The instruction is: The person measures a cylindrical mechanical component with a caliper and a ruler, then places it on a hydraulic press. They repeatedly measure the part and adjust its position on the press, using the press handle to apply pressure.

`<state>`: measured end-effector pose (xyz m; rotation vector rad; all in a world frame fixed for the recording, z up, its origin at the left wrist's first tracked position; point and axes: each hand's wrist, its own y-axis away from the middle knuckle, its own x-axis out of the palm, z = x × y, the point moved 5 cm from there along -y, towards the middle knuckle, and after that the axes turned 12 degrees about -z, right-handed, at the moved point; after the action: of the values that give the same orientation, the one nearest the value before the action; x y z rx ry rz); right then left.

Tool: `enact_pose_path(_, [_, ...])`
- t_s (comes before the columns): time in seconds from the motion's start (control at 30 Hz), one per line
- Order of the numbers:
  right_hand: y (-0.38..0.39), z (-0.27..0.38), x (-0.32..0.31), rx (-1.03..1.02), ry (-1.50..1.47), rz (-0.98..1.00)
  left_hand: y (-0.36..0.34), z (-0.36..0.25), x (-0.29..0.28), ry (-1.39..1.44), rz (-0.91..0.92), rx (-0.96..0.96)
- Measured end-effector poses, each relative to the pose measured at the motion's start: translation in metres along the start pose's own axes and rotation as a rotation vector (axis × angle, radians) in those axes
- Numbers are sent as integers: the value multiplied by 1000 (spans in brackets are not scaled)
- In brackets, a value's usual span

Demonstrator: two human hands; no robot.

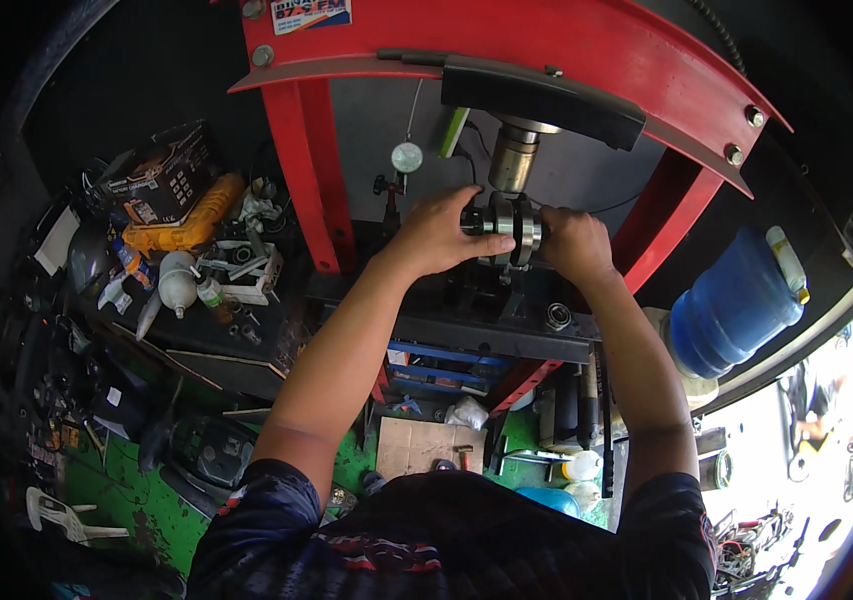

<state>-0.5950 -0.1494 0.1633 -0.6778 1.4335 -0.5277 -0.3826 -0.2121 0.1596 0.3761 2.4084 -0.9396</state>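
Note:
A shiny metal crankshaft (514, 232) with round webs lies across the press, below the brass-coloured press ram (515, 160). My left hand (439, 236) grips its left end, with the thumb stretched along the near side of the webs. My right hand (577, 243) is closed around its right end, the fingertips partly hidden behind the metal. Left of the ram a round dial gauge (407, 157) stands on a dark holder near my left fingers. A dark metal support, partly covered by the crankshaft, shows underneath.
The red press frame (315, 170) rises on both sides of my hands. A ring-shaped metal part (559, 316) sits on the press bed by my right forearm. Tools, bottles and an orange case (187, 222) crowd the left bench. A blue water jug (732, 305) stands at right.

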Motion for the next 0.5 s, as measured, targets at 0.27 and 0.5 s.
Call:
enact_pose_path(0.27, [0,4,-8,34,7,74,-21,-7,28,-177,232,-33])
enact_pose_path(0.5, [7,0,-32,-170,-142,-33,-27,10,36,178,282,-69])
